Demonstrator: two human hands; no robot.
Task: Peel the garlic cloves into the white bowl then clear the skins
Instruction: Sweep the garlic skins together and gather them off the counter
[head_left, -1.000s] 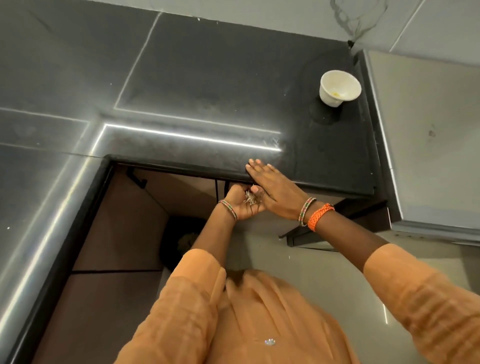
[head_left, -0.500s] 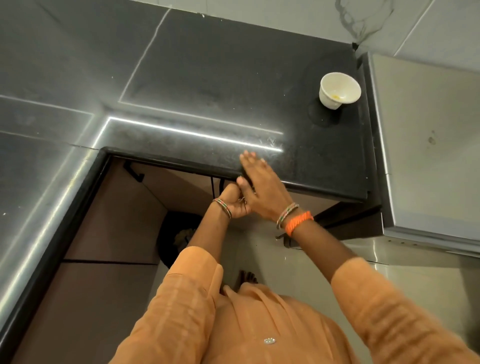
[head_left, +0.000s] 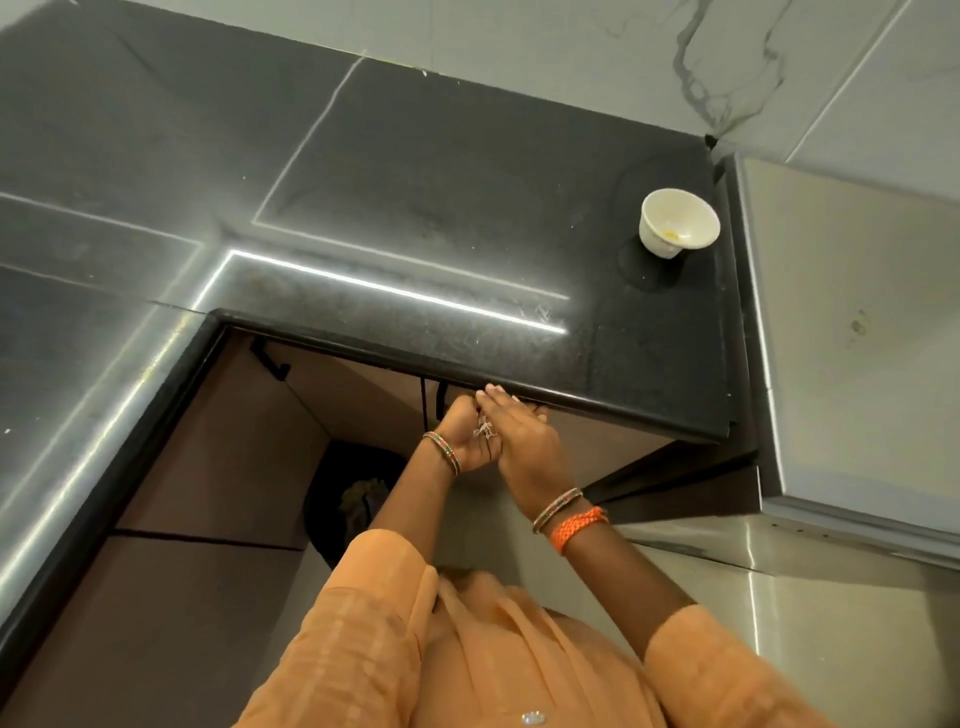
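Sweeping skins (head_left: 484, 429) off the desk (head_left: 519, 218) edge works best with the cupped left hand (head_left: 467, 436) tight beneath the lip, loosely cradling them; right hand (head_left: 519, 441) flat, fingers straight, brushing; white bowl (head_left: 678, 222) sits well apart.

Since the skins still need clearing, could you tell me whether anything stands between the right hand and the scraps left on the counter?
Nothing visible does. The right hand sits at the counter edge beside the cupped left hand, which holds garlic skins. A few pale scraps lie just beyond on bare counter; the white bowl stands far off.
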